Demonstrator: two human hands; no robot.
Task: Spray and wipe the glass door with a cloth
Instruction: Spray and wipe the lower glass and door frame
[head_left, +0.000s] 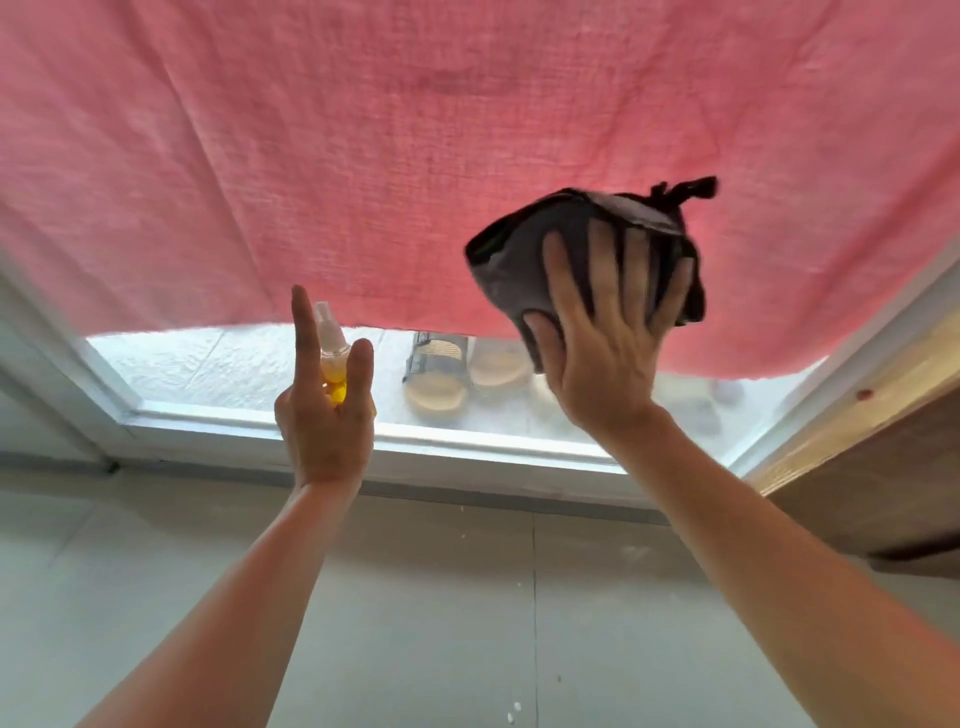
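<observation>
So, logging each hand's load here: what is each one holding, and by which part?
Left hand: spray bottle, gripped around its body. Right hand: dark cloth, pressed flat under palm and spread fingers.

Pink curtain (467, 130); dark grey cloth (524, 260); yellow spray btl (332, 364); beige sandals (436, 384).

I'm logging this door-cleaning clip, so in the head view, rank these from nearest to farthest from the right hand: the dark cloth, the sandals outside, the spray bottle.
1. Dark cloth: pressed under the right hand, against the glass.
2. Sandals: outside the glass, just left of the hand and lower.
3. Spray bottle: farther left, held in the left hand.
</observation>
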